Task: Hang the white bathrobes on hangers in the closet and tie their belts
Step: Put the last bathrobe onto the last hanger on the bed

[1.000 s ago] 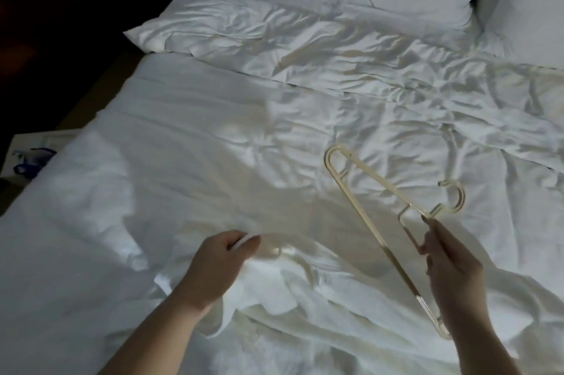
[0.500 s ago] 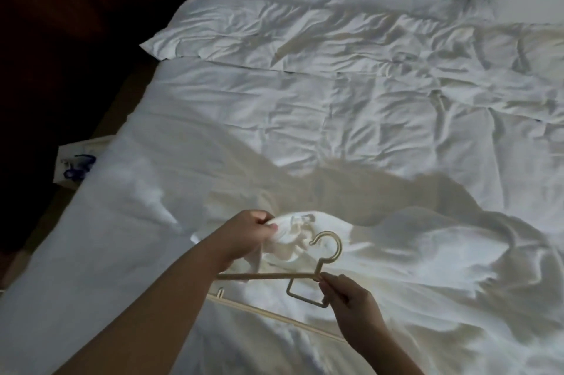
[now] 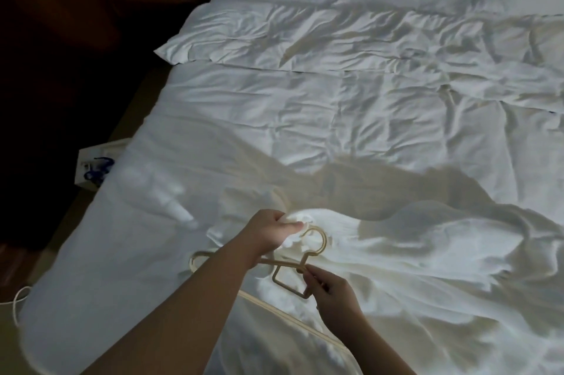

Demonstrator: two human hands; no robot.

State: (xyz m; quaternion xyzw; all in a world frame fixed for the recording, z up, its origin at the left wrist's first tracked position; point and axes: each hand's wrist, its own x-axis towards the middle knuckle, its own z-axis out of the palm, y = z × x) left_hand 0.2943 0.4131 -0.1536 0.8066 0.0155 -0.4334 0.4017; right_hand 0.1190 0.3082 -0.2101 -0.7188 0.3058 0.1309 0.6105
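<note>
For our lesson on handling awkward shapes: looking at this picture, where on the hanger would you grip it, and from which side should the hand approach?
Grip the hanger at its neck, just below the hook, coming from the near side as the right hand does. The thin neck suits a pinch and sits central. The left hand holds bathrobe fabric by the hook.
</note>
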